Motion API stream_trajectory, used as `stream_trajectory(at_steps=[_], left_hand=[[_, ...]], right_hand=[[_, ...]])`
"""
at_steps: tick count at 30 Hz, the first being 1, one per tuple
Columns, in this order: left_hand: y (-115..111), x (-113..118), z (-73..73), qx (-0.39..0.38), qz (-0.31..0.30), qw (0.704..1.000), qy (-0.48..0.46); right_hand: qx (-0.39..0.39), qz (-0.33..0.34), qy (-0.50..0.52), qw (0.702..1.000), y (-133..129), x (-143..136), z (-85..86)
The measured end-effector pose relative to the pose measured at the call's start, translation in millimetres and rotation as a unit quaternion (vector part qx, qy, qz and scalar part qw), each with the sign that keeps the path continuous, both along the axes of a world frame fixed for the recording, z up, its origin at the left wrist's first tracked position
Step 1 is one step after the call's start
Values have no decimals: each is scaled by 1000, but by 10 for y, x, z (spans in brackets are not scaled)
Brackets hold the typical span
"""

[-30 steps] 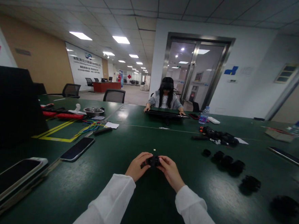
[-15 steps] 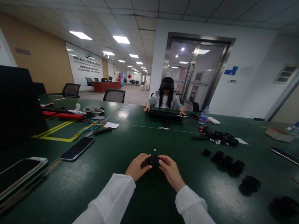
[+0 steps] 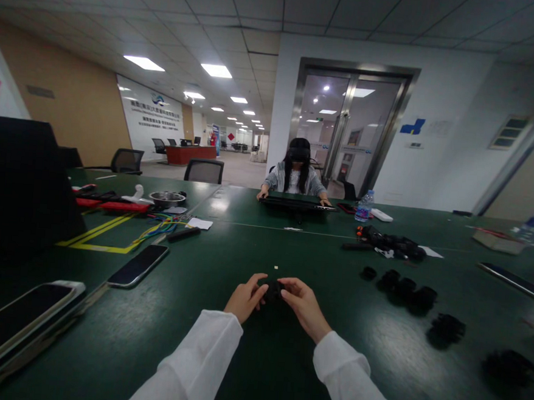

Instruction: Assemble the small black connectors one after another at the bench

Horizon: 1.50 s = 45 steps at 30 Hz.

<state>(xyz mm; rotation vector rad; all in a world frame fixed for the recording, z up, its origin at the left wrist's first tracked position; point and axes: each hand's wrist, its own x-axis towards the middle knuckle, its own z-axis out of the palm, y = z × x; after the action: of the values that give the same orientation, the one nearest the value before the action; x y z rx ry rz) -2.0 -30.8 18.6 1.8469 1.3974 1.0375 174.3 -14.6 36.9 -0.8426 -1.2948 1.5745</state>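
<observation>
A small black part [image 3: 273,290], its exact kind too dark to make out, is held between my two hands just above or on the green table. My left hand [image 3: 246,298] pinches its left side with thumb and fingertips. On the other side my right hand [image 3: 302,303] grips it between thumb and index finger. Just beyond the hands lies a tiny pale piece [image 3: 276,267] on the table. To the right, several black parts [image 3: 405,287] stand in a slanting row, with another black part [image 3: 447,328] nearer me.
Phones [image 3: 138,266] and a bundle of coloured wires [image 3: 158,228] lie at left, near a metal bowl [image 3: 167,200]. A dark screen [image 3: 16,188] rises at far left. Across the table [image 3: 227,252] sits a person [image 3: 295,177] holding a black panel. A water bottle [image 3: 364,205] stands back right.
The black part has turned between my hands and sits slightly differently. My left thumb and fingers have shifted along it. The rest of the table looks the same.
</observation>
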Motion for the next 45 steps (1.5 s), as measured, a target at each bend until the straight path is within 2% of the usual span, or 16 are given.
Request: stream_trajectory(at_steps=[7,12,15,23,28,34,40,45], left_hand=[[-12,2,6,-6,-21,1000,6],[-36,21,19,52,-33,996,60],[-26,26,0,70,-27,994,82],[16,9,-83,48,-27,996,63],[-2,14,-38,19,-23,998,56],[-43,19,30,-4,-2,999,38],[-34,5,62,46,56,993,97],[-22,3,68,79,80,988,108]], right_hand=[[-9,-1,8,1000,-10,-20,11],[-36,-55,52,997,9,-46,-4],[-46,-59,61,995,21,-43,-17],[-49,-47,78,995,42,-41,-55],[-47,-38,65,996,41,-26,-55],[-32,-6,36,999,11,1,-15],[3,12,20,1000,14,6,-31],[32,22,9,999,24,-9,-74]])
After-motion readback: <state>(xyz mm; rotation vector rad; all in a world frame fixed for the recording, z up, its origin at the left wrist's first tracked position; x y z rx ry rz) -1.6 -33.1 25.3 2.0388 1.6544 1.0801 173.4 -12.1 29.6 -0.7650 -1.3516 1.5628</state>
